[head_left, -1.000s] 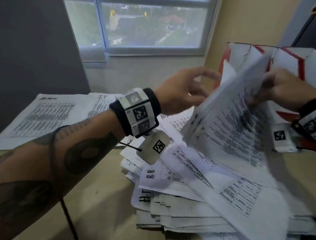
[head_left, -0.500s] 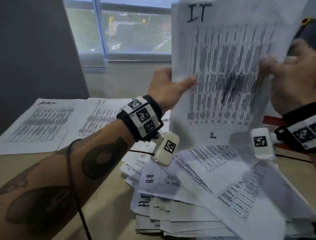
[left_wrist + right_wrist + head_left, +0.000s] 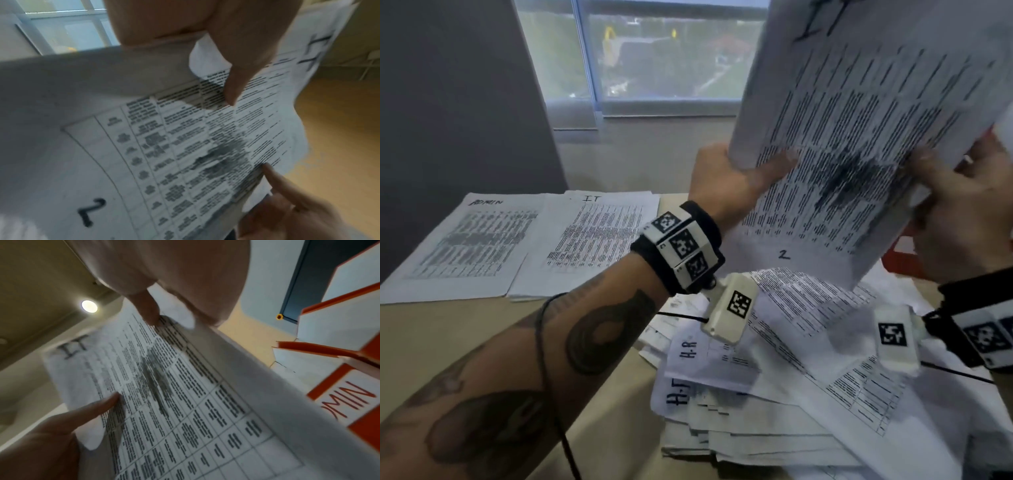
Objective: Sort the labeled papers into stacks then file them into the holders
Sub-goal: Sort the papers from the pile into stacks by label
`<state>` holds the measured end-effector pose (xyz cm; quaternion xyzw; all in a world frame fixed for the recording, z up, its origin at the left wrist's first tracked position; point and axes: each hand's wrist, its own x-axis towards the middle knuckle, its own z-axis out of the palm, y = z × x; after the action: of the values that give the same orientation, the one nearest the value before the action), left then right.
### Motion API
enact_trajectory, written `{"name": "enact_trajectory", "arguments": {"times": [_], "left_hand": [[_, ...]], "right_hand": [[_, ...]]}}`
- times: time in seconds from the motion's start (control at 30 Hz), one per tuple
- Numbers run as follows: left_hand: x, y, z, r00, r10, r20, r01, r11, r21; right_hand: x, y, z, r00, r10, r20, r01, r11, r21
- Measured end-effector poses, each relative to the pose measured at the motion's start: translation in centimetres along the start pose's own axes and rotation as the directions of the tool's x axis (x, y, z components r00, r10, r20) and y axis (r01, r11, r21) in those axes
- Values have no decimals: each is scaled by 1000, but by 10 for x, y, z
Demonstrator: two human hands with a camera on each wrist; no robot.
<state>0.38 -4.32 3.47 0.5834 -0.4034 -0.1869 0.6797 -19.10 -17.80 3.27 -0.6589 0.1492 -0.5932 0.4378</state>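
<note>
I hold a printed sheet headed "IT" and numbered 2 (image 3: 859, 144) upright in the air, tilted to the right. My left hand (image 3: 736, 178) pinches its left edge, thumb on the printed face. My right hand (image 3: 955, 212) pinches the right edge. The left wrist view shows the IT sheet (image 3: 185, 154) under my left thumb (image 3: 232, 84); the right wrist view shows the IT sheet (image 3: 164, 394) under my right thumb (image 3: 150, 311). Below lies a loose pile of papers (image 3: 774, 411), some marked "H-R". On the table's far left lie an ADMIN stack (image 3: 472, 246) and an IT stack (image 3: 592, 240).
White and orange file holders (image 3: 339, 337), one lettered ADMIN, stand to the right behind the held sheet; a strip of one holder (image 3: 900, 260) shows in the head view. A dark panel (image 3: 455, 120) rises at the left, a window (image 3: 654, 51) behind. Bare tabletop (image 3: 465, 342) lies under my left forearm.
Both hands lifted the sheet off the pile and turned it upright facing me; it now sits higher and leans right. My left hand took hold of its left edge.
</note>
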Motion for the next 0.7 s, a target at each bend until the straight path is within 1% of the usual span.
{"name": "enact_trajectory", "arguments": {"times": [0.07, 0.1, 0.17, 0.23, 0.27, 0.4, 0.43, 0.5, 0.53, 0.57, 0.6, 0.67, 0.7], "left_hand": [[1, 3, 5, 999, 2, -51, -4, 1000, -21], [-2, -1, 7, 999, -3, -52, 2, 1000, -7], [-11, -20, 10, 1000, -26, -11, 26, 999, 37], [-19, -34, 9, 999, -33, 15, 32, 997, 67], [-20, -35, 8, 999, -36, 13, 35, 997, 63], [-7, -27, 6, 999, 21, -24, -22, 999, -32], [-5, -28, 5, 1000, 15, -12, -16, 999, -49], [-5, -40, 4, 997, -55, 47, 57, 997, -54], [-7, -49, 3, 991, -95, 92, 97, 995, -14], [-9, -60, 1, 986, -119, 115, 112, 992, 65], [-11, -66, -1, 987, -112, 117, 93, 983, 155], [-5, -68, -11, 996, -57, 72, 31, 947, 319], [1, -63, -19, 999, -42, 19, 32, 934, 355]], "right_hand": [[0, -1, 2, 999, -41, -11, 40, 998, -55], [-4, 4, 3, 1000, -24, -8, 23, 995, -102], [-17, 19, 2, 999, 47, 12, -44, 986, -162], [-27, 30, 0, 995, 101, 13, -98, 984, -148], [-29, 30, 0, 995, 104, 10, -102, 985, -139], [-17, 17, 2, 999, 32, -23, -34, 993, -110], [-14, 16, 2, 1000, 22, -22, -24, 996, -89], [-16, 20, 5, 997, 79, -16, -80, 992, -93], [-20, 23, 7, 992, 124, -8, -124, 984, -129], [-23, 28, 8, 987, 162, -10, -161, 971, -175], [-26, 31, 8, 984, 181, -4, -177, 961, -214], [-25, 37, 7, 982, 184, 33, -172, 958, -228], [-21, 38, 6, 977, 201, 75, -178, 954, -240]]}}
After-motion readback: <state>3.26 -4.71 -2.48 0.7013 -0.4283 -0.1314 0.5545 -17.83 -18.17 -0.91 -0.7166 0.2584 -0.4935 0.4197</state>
